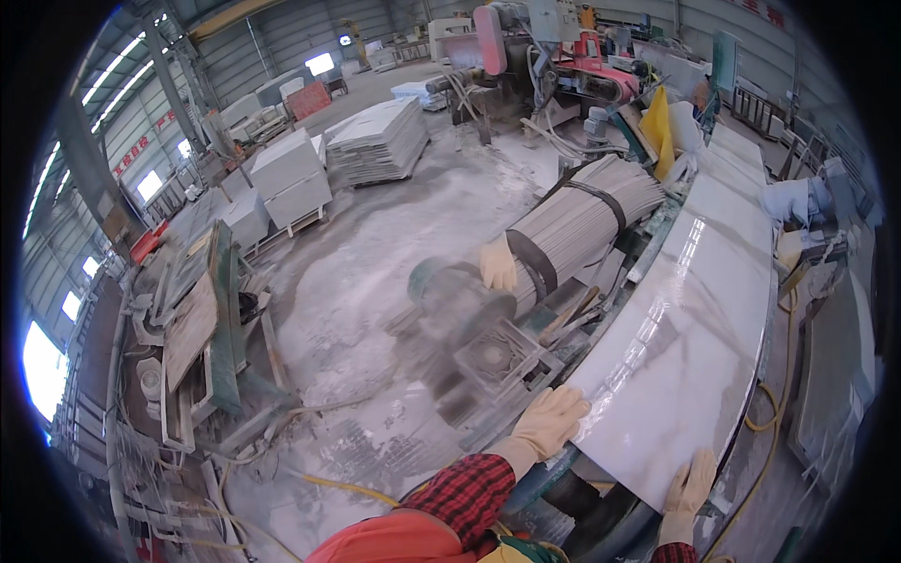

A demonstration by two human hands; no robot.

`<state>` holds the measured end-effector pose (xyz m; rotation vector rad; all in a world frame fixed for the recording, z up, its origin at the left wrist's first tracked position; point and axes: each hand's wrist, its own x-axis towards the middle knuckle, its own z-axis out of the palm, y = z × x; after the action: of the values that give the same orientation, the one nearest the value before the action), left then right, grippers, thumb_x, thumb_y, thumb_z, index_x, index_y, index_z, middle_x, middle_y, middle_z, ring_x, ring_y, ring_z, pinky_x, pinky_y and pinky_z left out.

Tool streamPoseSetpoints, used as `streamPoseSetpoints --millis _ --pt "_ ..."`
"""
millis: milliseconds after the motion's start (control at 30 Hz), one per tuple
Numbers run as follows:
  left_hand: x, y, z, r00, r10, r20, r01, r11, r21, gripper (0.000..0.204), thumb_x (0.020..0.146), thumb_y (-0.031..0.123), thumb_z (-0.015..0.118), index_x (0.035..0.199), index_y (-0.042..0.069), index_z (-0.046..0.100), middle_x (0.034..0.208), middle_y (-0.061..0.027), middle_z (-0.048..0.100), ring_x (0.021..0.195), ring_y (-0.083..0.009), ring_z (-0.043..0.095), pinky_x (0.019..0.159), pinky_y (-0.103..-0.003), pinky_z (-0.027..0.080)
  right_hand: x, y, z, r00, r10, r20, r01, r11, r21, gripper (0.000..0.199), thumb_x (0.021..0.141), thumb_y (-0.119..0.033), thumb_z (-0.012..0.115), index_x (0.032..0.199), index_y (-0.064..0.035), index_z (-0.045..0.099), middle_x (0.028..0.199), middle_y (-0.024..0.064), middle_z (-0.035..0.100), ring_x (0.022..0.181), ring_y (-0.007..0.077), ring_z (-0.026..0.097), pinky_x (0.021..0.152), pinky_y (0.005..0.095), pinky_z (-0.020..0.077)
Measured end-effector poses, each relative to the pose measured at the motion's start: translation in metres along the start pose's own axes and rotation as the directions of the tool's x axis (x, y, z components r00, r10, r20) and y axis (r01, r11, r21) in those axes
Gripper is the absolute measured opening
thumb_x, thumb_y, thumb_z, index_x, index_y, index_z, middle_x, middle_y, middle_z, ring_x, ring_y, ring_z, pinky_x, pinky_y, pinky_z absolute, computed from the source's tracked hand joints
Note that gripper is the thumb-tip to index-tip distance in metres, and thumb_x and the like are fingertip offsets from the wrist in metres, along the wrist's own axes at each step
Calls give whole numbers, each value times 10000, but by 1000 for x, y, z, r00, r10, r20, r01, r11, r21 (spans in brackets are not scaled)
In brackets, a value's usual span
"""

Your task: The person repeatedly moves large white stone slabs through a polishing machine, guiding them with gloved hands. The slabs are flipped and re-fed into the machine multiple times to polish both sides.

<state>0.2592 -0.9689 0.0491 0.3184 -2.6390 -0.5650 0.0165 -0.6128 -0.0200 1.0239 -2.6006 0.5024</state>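
Note:
A long white marble slab (694, 310) with grey veins lies on a workbench and runs away to the upper right. My left hand (549, 420), in a cream glove, holds its near left corner with the fingers laid on top. My right hand (688, 483), also gloved, grips the slab's near edge, fingers flat on the polished face. Just left of the slab, a co-worker's gloved hand (497, 265) on a grey striped sleeve (577, 220) holds a blurred round power tool (449, 298) in a haze of dust, above a square stone piece (493, 357).
Yellow hoses (765, 441) trail by the bench's right side and across the dusty floor (375, 272). Stacks of grey slabs (375, 141) and white blocks (291, 174) stand behind. A large cutting machine (563, 66) is at the back, scrap racks (202, 328) at the left.

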Motion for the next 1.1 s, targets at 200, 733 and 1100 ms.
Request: streamPoseSetpoints --millis 200,733,1100 --pt "-4 -5 8 1000 -14 8 14 1000 8 382 924 116 685 1303 133 641 1358 -120 581 1235 -369 562 1057 -468 469 -1 -4 -4 1000 -3 -14 3 1000 13 498 1091 -203 556 1509 63 605 1585 324 575 1508 508 496 1318 578 313" --pt "-16 3 0 996 -56 68 51 996 73 443 1007 267 699 1427 152 616 1551 -113 566 1504 -343 486 1260 -583 372 -8 -16 -11 999 17 -36 -16 999 30 480 1066 -131 557 1512 37 613 1581 311 583 1494 491 518 1300 577 345" --pt "-24 5 0 1000 8 -28 -5 996 87 438 985 225 697 1401 128 602 1488 -135 564 1427 -361 496 1203 -561 370 -14 -16 -9 997 5 -75 -3 1000 28 448 1044 -76 569 1472 43 631 1544 323 607 1465 506 541 1283 589 359"
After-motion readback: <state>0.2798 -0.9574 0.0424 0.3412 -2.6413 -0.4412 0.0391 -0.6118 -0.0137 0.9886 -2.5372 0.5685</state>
